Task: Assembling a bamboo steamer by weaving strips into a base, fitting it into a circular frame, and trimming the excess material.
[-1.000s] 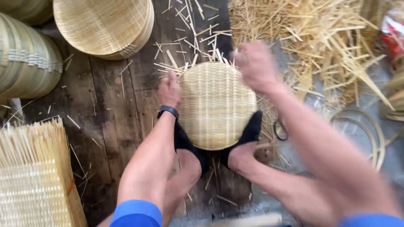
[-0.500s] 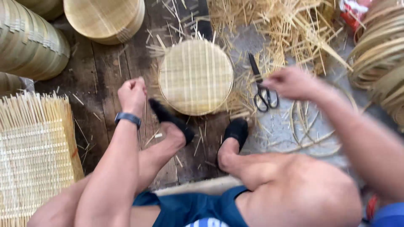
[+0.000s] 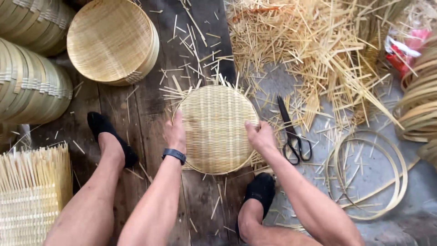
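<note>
A round woven bamboo tray lies flat on the dark wooden boards between my feet. My left hand, with a black band on the wrist, grips the tray's left rim. My right hand grips its right rim, fingers curled over the edge. Loose strip ends stick out around the tray's far edge. Black scissors lie shut on the grey floor just right of my right hand.
A finished round basket stands at the back left, beside stacked baskets. A square woven mat lies at the near left. Bamboo offcuts pile at the back right. Bamboo hoops lie at right.
Both hands have come back onto the tray's rims; half a second ago they were off it. My feet have spread apart, the left one moving far out to the left.
</note>
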